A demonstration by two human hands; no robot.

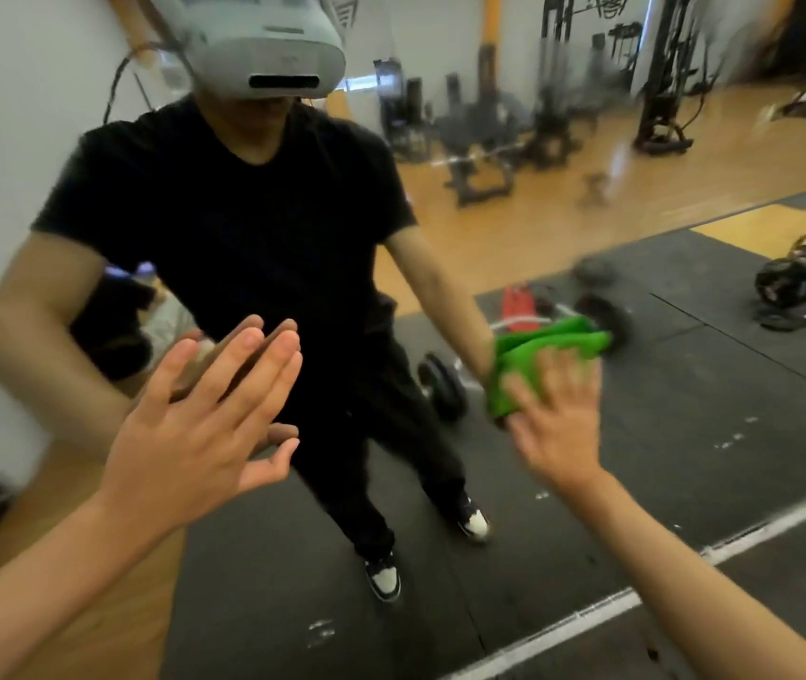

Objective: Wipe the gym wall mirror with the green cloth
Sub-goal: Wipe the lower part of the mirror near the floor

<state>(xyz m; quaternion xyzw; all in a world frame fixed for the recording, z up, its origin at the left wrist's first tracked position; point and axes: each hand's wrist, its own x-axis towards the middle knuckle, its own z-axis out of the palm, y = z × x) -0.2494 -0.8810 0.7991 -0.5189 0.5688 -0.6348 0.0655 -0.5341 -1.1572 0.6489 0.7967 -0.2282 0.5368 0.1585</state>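
Mirror [685,409]: it fills almost the whole frame, and the gym floor and the person show in it.
Green cloth [533,355]: right of centre, bunched up and flat on the glass, with a fold poking out above the fingertips.
Right hand [558,424]: the fingers are spread and nearly straight. They press the cloth to the glass and do not curl round it. The hand is blurred, so I'd judge it is mid-stroke.
Left hand [204,434]: left of centre, the fingers are straight and close together, laid on the glass against their own reflection. It holds nothing.
Step in hand: wiping the middle-right patch, I'd say.
Doing it well: spread the cloth wider under the palm, press evenly, and overlap the passes from the top down.
Watch for: the bare left palm will likely leave prints, so wipe that spot last.
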